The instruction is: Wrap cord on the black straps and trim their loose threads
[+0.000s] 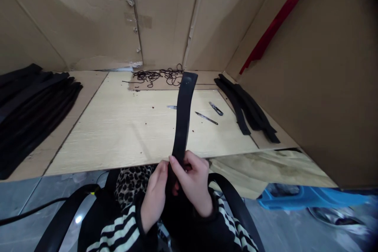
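Both my hands grip one black strap (183,114) at its near end, close to my lap. My left hand (153,199) holds the strap's left edge with its fingers curled round it. My right hand (195,185) pinches the strap from the right, thumb on top. The strap rises away from me over the wooden board (118,130), and its far end shows small holes.
A large pile of black straps (32,110) lies at the left, a smaller pile of straps (246,108) at the right. A metal tool (206,118), small snips (216,108) and tangled black cord (156,76) rest on the board. Cardboard walls surround the work area. A blue stool (307,197) stands at the right.
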`<state>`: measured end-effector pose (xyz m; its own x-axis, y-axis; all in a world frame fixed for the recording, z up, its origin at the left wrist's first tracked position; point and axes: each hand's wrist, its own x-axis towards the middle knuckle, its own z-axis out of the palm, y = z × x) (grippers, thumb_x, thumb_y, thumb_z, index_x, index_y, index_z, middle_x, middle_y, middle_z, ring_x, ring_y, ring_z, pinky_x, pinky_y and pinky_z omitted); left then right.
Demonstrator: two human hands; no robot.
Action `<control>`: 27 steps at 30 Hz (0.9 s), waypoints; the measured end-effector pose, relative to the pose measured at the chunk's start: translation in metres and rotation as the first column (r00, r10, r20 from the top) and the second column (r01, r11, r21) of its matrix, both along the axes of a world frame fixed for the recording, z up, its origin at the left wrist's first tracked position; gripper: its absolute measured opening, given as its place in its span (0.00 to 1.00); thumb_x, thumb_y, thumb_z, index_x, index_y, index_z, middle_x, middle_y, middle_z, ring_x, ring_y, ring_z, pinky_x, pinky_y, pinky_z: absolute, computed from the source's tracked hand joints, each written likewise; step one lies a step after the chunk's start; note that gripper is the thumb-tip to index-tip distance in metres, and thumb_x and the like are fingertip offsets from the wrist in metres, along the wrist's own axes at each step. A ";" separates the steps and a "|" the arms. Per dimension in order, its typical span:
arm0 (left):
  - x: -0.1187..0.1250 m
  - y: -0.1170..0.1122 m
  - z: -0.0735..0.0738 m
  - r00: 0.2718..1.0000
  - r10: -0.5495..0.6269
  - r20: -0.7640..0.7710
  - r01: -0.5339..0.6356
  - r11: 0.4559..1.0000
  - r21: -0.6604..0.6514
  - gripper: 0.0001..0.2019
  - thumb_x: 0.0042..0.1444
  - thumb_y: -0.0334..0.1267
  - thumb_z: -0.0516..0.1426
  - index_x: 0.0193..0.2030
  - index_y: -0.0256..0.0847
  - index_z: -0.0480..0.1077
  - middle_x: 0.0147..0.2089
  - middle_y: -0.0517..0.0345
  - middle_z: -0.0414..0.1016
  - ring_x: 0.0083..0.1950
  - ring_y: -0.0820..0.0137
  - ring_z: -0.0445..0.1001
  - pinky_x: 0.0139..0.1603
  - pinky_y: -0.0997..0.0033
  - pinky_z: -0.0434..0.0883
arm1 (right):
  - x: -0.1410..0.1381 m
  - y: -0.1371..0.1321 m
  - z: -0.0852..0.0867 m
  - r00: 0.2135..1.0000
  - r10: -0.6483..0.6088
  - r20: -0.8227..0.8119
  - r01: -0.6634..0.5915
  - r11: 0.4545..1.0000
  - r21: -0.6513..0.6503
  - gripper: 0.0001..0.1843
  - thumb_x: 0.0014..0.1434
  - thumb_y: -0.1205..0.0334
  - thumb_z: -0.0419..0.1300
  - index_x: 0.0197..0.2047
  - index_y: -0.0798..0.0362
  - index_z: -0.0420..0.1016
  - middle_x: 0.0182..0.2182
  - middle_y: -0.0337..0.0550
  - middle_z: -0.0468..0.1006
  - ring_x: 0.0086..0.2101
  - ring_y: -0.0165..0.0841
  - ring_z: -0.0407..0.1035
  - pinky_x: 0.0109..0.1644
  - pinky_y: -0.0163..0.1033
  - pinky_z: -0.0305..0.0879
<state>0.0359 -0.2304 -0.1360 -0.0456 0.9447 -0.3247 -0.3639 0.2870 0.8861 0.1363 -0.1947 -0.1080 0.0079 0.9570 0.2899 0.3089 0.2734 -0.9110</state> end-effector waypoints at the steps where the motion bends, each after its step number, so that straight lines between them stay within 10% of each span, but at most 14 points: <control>1: 0.001 -0.001 -0.001 1.000 -0.023 0.020 0.024 0.999 -0.027 0.23 0.51 0.62 0.57 0.32 0.40 0.69 0.24 0.61 0.71 0.25 0.71 0.68 0.24 0.72 0.62 | 0.000 0.000 0.000 1.000 0.014 -0.003 -0.014 1.000 0.019 0.18 0.54 0.55 0.63 0.22 0.52 0.59 0.16 0.32 0.59 0.18 0.25 0.56 0.21 0.32 0.51; 4: -0.002 -0.002 -0.006 0.910 -0.325 0.258 0.358 0.929 -0.091 0.30 0.53 0.68 0.48 0.19 0.41 0.60 0.09 0.66 0.55 0.11 0.78 0.51 0.16 0.73 0.49 | 0.001 0.005 0.004 0.985 0.117 -0.125 -0.119 0.993 -0.011 0.11 0.53 0.55 0.64 0.35 0.53 0.70 0.20 0.32 0.62 0.21 0.26 0.57 0.23 0.32 0.56; 8: -0.004 0.002 -0.008 0.446 -0.641 0.624 0.785 0.615 0.070 0.33 0.53 0.71 0.41 0.17 0.42 0.57 0.06 0.68 0.50 0.06 0.80 0.44 0.17 0.73 0.49 | -0.001 0.014 0.010 0.934 0.188 -0.304 -0.238 0.962 -0.136 0.15 0.53 0.52 0.62 0.24 0.54 0.69 0.18 0.35 0.64 0.22 0.27 0.59 0.25 0.32 0.60; 13: 0.000 0.001 -0.004 0.988 -0.151 0.041 0.152 0.988 -0.036 0.28 0.53 0.66 0.51 0.32 0.38 0.69 0.22 0.61 0.70 0.20 0.74 0.67 0.23 0.74 0.61 | -0.001 0.013 0.008 0.950 -0.121 -0.288 0.080 0.985 -0.152 0.14 0.56 0.52 0.62 0.29 0.54 0.69 0.17 0.35 0.66 0.20 0.27 0.61 0.24 0.33 0.61; 15: -0.001 0.001 -0.003 0.993 -0.087 -0.078 0.087 0.996 0.000 0.26 0.54 0.64 0.53 0.31 0.39 0.67 0.22 0.62 0.69 0.21 0.75 0.65 0.23 0.75 0.61 | 0.004 0.012 0.009 0.961 -0.019 -0.275 -0.018 0.991 -0.131 0.13 0.56 0.52 0.62 0.32 0.54 0.72 0.17 0.35 0.66 0.19 0.27 0.60 0.21 0.32 0.58; 17: -0.003 0.002 -0.002 0.956 -0.285 0.074 0.290 0.955 -0.059 0.27 0.55 0.65 0.49 0.24 0.40 0.63 0.15 0.66 0.60 0.14 0.78 0.56 0.18 0.76 0.53 | 0.010 0.014 0.013 0.947 0.185 -0.263 -0.214 0.973 -0.085 0.14 0.53 0.52 0.64 0.31 0.54 0.73 0.16 0.34 0.66 0.18 0.26 0.58 0.20 0.32 0.55; 21: -0.005 0.007 0.000 0.633 -0.668 0.390 0.737 0.675 -0.040 0.27 0.57 0.62 0.45 0.19 0.41 0.61 0.07 0.68 0.50 0.08 0.79 0.43 0.15 0.73 0.50 | 0.016 0.022 0.020 0.873 0.421 -0.246 -0.447 0.892 -0.060 0.15 0.50 0.52 0.66 0.22 0.55 0.70 0.16 0.35 0.66 0.19 0.26 0.57 0.21 0.32 0.55; 24: -0.004 0.007 0.003 0.786 -0.570 0.240 0.595 0.803 -0.041 0.28 0.57 0.65 0.43 0.27 0.40 0.65 0.14 0.63 0.61 0.11 0.75 0.54 0.17 0.73 0.53 | 0.013 0.025 0.021 0.929 0.241 -0.282 -0.284 0.950 -0.126 0.15 0.51 0.54 0.65 0.23 0.55 0.70 0.17 0.35 0.65 0.20 0.26 0.57 0.23 0.32 0.56; 27: -0.006 0.001 0.005 0.937 -0.181 -0.297 0.223 0.969 0.111 0.20 0.58 0.58 0.51 0.33 0.42 0.68 0.27 0.57 0.72 0.26 0.68 0.68 0.30 0.70 0.62 | 0.011 0.022 0.019 0.948 -0.026 -0.316 -0.021 0.989 -0.147 0.16 0.54 0.52 0.64 0.24 0.55 0.69 0.18 0.34 0.63 0.21 0.25 0.55 0.23 0.32 0.55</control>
